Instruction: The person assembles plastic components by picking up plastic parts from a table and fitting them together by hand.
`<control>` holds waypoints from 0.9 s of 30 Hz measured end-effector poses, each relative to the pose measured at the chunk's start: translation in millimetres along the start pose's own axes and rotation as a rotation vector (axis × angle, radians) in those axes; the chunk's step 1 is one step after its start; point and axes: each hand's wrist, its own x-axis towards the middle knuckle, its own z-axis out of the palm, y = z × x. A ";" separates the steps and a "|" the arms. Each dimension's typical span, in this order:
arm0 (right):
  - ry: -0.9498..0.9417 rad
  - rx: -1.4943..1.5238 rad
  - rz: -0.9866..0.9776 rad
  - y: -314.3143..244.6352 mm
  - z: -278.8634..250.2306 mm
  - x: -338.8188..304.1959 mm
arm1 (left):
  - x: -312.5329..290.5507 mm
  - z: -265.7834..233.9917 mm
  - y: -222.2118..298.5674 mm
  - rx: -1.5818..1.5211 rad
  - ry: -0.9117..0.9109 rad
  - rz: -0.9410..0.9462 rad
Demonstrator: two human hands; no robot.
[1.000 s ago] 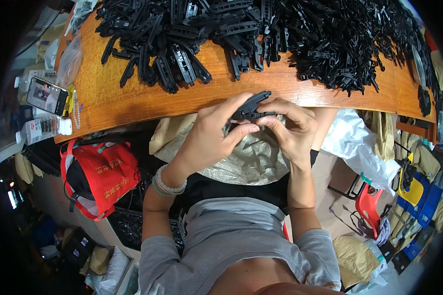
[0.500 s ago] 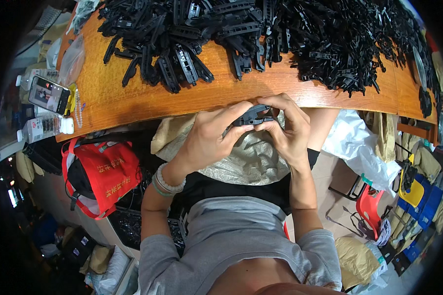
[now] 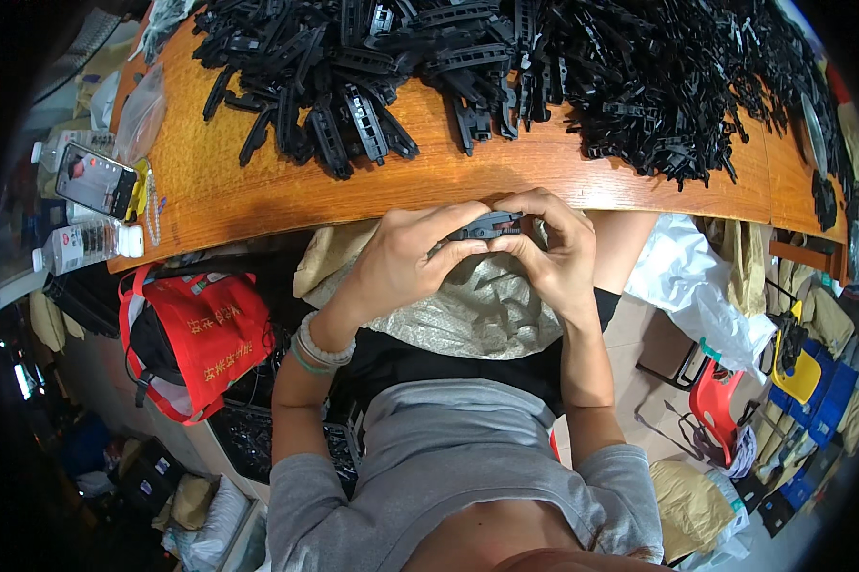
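Observation:
Between my two hands is a small black plastic part [image 3: 489, 226], held just in front of the table's near edge. My left hand [image 3: 413, 250] is closed on its left end, thumb below and fingers above. Thumb and fingers of my right hand [image 3: 555, 246] pinch its right end; the fingertips partly cover the piece. Under the hands, a pale woven sack [image 3: 477, 315] lies across my lap. Large heaps of similar black plastic parts [image 3: 353, 105] and thinner black pieces [image 3: 658, 105] cover the far side of the wooden table [image 3: 286, 195].
On the table's left end a phone [image 3: 94, 181] leans in a yellow stand beside plastic bottles [image 3: 81, 246]. A red bag [image 3: 205, 334] hangs below at left. To the right are a white plastic bag [image 3: 691, 276], a red stool [image 3: 718, 405] and brown paper packages [image 3: 691, 505].
The upper piece of the black part, which stood up at an angle, now lies closed against the lower piece. My right fingers have come down slightly with it.

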 end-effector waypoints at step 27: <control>0.207 -0.516 -0.170 9.8 -5.4 59.8 | 44.2 5.6 -22.5 0.626 0.318 0.137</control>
